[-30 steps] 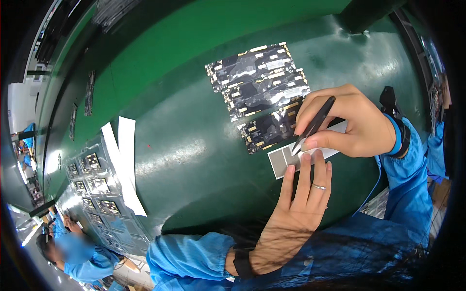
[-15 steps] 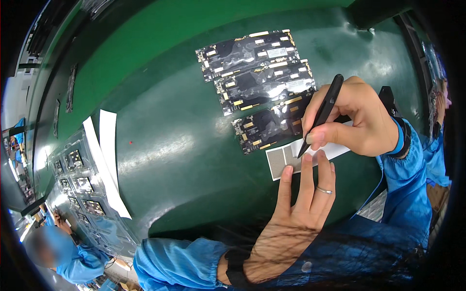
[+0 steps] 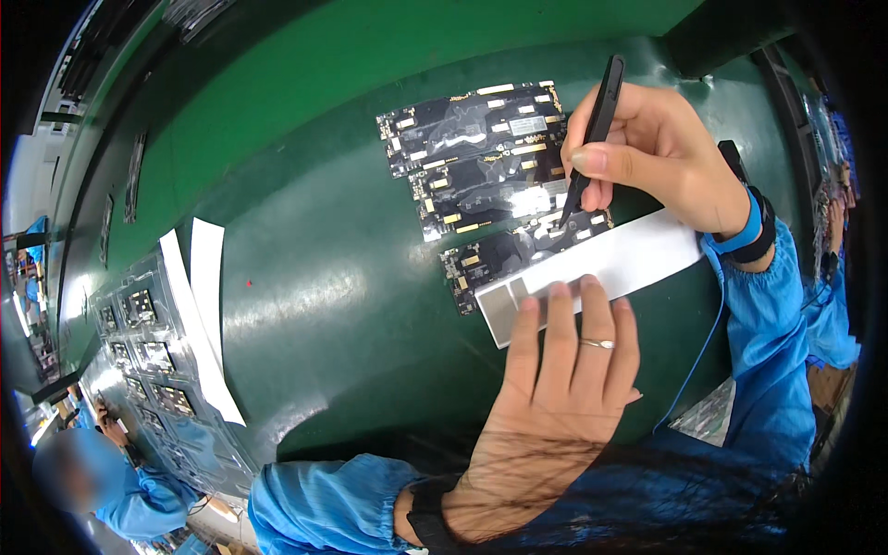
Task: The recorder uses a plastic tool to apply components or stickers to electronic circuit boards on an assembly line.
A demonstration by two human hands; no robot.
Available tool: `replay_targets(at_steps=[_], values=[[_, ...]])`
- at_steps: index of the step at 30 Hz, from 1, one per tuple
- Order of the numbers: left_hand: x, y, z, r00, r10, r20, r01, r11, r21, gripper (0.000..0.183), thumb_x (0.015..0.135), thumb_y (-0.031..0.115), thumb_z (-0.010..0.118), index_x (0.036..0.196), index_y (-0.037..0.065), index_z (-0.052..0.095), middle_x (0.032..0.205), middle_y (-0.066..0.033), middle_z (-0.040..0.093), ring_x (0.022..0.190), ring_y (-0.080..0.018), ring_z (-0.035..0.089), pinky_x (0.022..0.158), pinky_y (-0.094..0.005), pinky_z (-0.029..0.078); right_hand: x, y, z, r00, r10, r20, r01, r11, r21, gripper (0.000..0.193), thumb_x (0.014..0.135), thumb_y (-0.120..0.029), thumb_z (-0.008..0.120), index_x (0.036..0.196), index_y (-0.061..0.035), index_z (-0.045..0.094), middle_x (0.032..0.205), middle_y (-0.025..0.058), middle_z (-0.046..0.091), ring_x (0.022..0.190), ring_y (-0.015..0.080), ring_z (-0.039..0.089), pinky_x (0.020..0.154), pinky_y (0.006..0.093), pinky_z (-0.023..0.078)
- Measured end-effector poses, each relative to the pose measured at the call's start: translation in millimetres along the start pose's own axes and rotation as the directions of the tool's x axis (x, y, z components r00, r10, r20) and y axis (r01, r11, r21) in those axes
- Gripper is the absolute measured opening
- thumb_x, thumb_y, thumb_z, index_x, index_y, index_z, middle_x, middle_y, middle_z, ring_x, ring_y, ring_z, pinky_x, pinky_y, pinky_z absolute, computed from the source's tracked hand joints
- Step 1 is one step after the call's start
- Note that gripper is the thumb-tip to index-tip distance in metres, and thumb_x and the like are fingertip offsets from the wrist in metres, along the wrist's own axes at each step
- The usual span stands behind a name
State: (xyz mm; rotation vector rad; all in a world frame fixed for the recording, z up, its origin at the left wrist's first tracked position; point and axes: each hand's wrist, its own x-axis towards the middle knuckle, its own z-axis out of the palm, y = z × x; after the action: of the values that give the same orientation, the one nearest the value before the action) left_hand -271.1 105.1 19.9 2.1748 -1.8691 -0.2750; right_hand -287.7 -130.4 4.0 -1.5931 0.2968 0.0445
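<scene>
Lying under left hand (image 3: 560, 393): white strip (image 3: 638, 253)

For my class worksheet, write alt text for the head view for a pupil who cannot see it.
A person's right hand holds a slim black pointed tool near three black circuit boards on a green table. The left hand rests on a white strip bearing grey patches. Two more white strips lie farther left.

The table (image 3: 324, 222) is green and kinda shiny, and it's got three black circuit boards (image 3: 483, 182) bunched together, two white strips (image 3: 206, 282), a clear tray (image 3: 196, 435) and one tiny red speck (image 3: 249, 283).
</scene>
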Motion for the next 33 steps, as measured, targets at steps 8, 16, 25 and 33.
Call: replay_targets(at_steps=[8, 16, 25, 33], values=[[-2, 4, -2, 0.996, 0.033, 0.082, -0.035, 0.999, 0.022, 0.038, 0.091, 0.029, 0.051, 0.119, 0.005, 0.062, 0.126, -0.0136, 0.055, 0.121, -0.0318, 0.053, 0.110, -0.0593, 0.038, 0, -5, -2, 0.999, 0.025, 0.021, -0.024, 1.000, -0.012, 0.015, 0.097, -0.011, 0.066, 0.105, 0.0014, 0.062, 0.097, 0.0108, 0.066, 0.074, 0.0115, 0.067, 0.070, 0.0238, 0.058], [4, -2, 10, 0.998, -0.061, 0.027, 0.060, 0.997, 0.053, 0.052, 0.092, 0.039, 0.055, 0.134, 0.008, 0.053, 0.139, -0.0156, 0.052, 0.132, -0.0370, 0.047, 0.113, -0.0585, 0.036, 1, -2, -2, 0.999, 0.046, 0.008, -0.046, 0.999, -0.011, 0.016, 0.096, -0.011, 0.067, 0.106, -0.0002, 0.062, 0.096, 0.0080, 0.066, 0.073, 0.0109, 0.067, 0.066, 0.0225, 0.056], [1, -5, 43, 0.969, -0.084, -0.232, 0.138, 0.964, 0.227, 0.075, 0.085, 0.058, 0.064, 0.139, 0.009, 0.051, 0.141, -0.0170, 0.050, 0.134, -0.0373, 0.046, 0.113, -0.0585, 0.036, 6, 0, -2, 0.999, 0.022, 0.034, -0.021, 0.999, -0.035, 0.015, 0.096, -0.011, 0.067, 0.106, -0.0004, 0.062, 0.093, 0.0069, 0.066, 0.071, 0.0107, 0.067, 0.065, 0.0217, 0.055], [4, -4, 12, 0.992, -0.124, 0.037, 0.119, 0.987, 0.109, 0.071, 0.087, 0.056, 0.062, 0.138, 0.008, 0.052, 0.141, -0.0168, 0.050, 0.133, -0.0373, 0.046, 0.113, -0.0600, 0.035, 6, 0, -1, 0.999, 0.012, 0.031, -0.011, 0.999, -0.036, 0.015, 0.096, -0.011, 0.068, 0.105, -0.0001, 0.063, 0.093, 0.0068, 0.067, 0.071, 0.0105, 0.067, 0.065, 0.0213, 0.056]])
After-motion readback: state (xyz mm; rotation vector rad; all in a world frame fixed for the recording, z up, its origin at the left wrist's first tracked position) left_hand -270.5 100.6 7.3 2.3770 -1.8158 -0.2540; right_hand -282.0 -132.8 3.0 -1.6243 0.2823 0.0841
